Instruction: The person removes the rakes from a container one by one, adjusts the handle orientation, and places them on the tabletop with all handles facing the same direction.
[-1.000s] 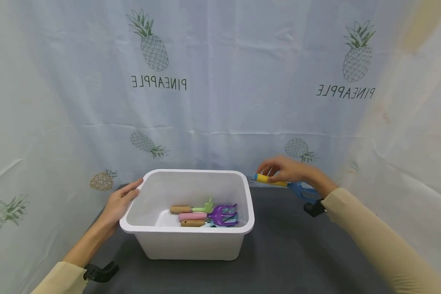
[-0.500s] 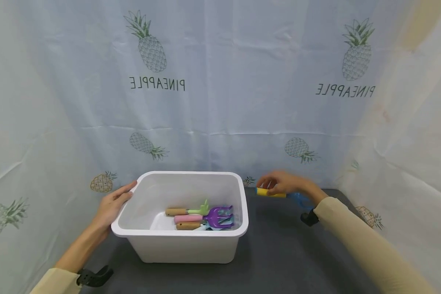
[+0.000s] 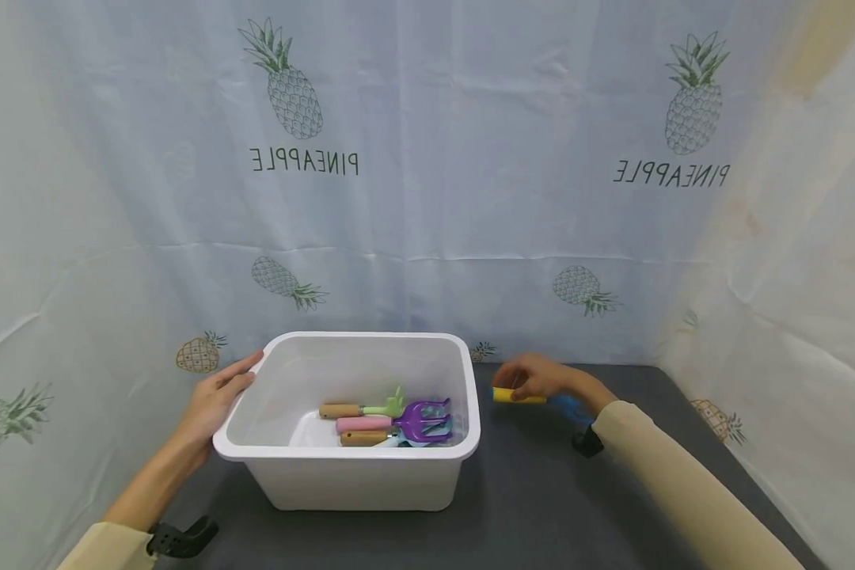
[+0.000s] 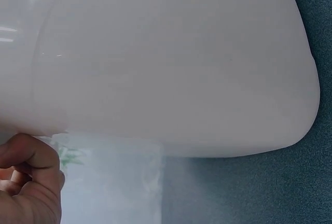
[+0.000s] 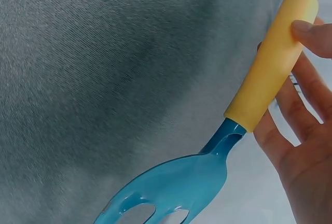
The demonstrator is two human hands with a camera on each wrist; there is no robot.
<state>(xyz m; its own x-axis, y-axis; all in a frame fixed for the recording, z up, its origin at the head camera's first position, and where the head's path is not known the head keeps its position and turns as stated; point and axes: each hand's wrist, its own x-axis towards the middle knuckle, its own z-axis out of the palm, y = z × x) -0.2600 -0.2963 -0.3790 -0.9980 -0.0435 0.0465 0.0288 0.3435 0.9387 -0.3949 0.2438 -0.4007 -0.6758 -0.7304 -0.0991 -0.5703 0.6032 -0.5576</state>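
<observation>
My left hand grips the left rim of a white plastic tub; the left wrist view shows curled fingers at the tub's side. Out to the tub's right, my right hand pinches the yellow handle of a garden hand fork. In the right wrist view the fork slants down from thumb and fingers, its blue slotted head over the dark tabletop. Inside the tub lie a purple hand rake with a pink handle, a green tool with a wooden handle and another wooden handle.
A dark grey tabletop carries the tub. Pale curtains printed with pineapples hang behind and at both sides. A black strap is round the left wrist and a black device sits at the right wrist.
My right hand has lowered the garden hand fork toward the tabletop beside the tub. The tub and my left hand appear slightly further left and lower in view.
</observation>
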